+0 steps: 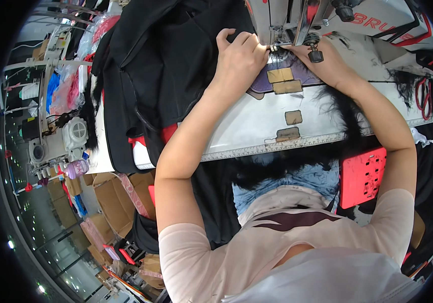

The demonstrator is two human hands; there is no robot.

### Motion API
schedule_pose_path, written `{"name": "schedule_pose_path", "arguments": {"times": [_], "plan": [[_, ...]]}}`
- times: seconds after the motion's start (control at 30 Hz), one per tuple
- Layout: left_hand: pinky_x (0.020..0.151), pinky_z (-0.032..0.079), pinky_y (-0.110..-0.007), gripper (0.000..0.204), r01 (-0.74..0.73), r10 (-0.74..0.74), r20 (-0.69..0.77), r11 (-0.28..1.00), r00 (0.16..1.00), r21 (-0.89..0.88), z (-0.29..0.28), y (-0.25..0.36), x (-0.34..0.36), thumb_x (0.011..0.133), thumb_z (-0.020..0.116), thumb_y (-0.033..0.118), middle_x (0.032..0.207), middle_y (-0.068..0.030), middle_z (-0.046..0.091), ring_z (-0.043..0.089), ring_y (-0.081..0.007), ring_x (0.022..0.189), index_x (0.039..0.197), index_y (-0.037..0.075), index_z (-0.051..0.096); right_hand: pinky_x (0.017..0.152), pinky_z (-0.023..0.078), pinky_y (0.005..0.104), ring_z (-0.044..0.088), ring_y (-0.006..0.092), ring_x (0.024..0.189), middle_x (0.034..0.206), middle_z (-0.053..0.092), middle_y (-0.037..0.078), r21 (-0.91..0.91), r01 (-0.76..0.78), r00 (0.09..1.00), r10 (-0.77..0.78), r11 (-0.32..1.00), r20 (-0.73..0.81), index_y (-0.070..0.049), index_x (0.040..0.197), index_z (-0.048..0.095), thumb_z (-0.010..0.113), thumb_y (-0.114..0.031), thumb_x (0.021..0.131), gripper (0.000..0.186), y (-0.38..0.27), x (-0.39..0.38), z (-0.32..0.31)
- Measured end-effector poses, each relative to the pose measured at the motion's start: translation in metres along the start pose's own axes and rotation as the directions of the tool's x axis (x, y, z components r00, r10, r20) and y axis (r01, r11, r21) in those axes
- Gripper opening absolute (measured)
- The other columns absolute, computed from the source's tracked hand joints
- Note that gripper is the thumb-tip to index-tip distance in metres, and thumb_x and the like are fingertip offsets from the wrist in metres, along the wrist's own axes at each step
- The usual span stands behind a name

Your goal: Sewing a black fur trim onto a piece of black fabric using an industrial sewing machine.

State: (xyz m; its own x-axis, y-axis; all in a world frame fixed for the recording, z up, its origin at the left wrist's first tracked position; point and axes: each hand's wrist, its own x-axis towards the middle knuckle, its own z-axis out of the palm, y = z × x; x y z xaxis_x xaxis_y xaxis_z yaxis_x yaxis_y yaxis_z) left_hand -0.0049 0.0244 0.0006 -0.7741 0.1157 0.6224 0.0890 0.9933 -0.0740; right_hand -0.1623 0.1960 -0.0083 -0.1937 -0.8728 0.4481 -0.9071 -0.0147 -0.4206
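A white sewing machine [272, 20] stands at the top, its lit presser foot and needle area between my two hands. My left hand [240, 59] lies just left of the foot, fingers curled down on the edge of a black garment [161, 65] heaped over the table. From the right, my right hand [330, 65] reaches in with fingers drawn together beside the foot. Machine parts partly cover those fingertips, and what they hold is hidden. Black fur trim [347, 113] runs down below my right wrist and across my lap.
A ruler strip [277, 146] edges the white table [242, 123]. Tan patches and a purple plate [305, 70] lie before the foot. Red-handled scissors [422, 98] rest at the right. A red perforated panel [363, 178] is under the table edge; cardboard boxes [115, 199] stand lower left.
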Motion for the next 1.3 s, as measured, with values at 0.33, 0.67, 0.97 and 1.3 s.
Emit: {"name": "schedule_pose_path", "arguments": {"times": [0.33, 0.67, 0.97, 1.3], "plan": [[0.096, 0.035, -0.049, 0.009, -0.064, 0.063, 0.048, 0.998, 0.997, 0.018, 0.001, -0.005, -0.002, 0.078, 0.066, 0.011, 0.079, -0.0008, 0.054, 0.058, -0.0157, 0.086, 0.086, 0.009, 0.064, 0.067, 0.05, 0.0355, 0.064, 0.03, 0.071, 0.081, 0.067, 0.015, -0.036, 0.018, 0.998, -0.016, 0.999, 0.062, -0.009, 0.109, 0.072, 0.062, -0.009, 0.091, 0.02, 0.013, 0.001, 0.004], [0.096, 0.036, -0.05, 0.006, -0.074, 0.072, 0.046, 0.997, 0.996, 0.036, 0.001, -0.01, 0.003, 0.077, 0.065, 0.009, 0.079, -0.0006, 0.052, 0.058, -0.0157, 0.086, 0.082, 0.009, 0.061, 0.07, 0.052, 0.0363, 0.065, 0.0314, 0.073, 0.081, 0.068, 0.015, -0.125, 0.011, 0.998, -0.002, 0.992, 0.07, -0.01, 0.109, 0.072, 0.063, -0.01, 0.09, 0.021, 0.013, 0.002, 0.003], [0.096, 0.036, -0.049, 0.008, -0.097, 0.097, 0.015, 0.995, 0.995, 0.013, 0.003, -0.009, 0.001, 0.077, 0.066, 0.009, 0.079, -0.0005, 0.052, 0.058, -0.0156, 0.085, 0.083, 0.01, 0.061, 0.077, 0.052, 0.0363, 0.066, 0.0303, 0.086, 0.095, 0.069, 0.014, -0.117, -0.068, 0.986, 0.084, 0.991, 0.141, -0.008, 0.112, 0.07, 0.063, -0.01, 0.09, 0.023, 0.007, 0.003, 0.0], [0.097, 0.035, -0.048, 0.007, -0.028, 0.03, 0.048, 0.999, 0.998, -0.033, -0.01, -0.001, -0.011, 0.08, 0.064, 0.01, 0.087, 0.001, 0.058, 0.059, -0.0156, 0.09, 0.086, 0.011, 0.064, 0.082, 0.049, 0.0399, 0.061, 0.0337, 0.094, 0.097, 0.065, 0.013, -0.145, -0.062, 0.995, 0.071, 0.988, 0.064, -0.007, 0.108, 0.066, 0.062, -0.01, 0.09, 0.019, -0.012, -0.003, -0.008]]}}
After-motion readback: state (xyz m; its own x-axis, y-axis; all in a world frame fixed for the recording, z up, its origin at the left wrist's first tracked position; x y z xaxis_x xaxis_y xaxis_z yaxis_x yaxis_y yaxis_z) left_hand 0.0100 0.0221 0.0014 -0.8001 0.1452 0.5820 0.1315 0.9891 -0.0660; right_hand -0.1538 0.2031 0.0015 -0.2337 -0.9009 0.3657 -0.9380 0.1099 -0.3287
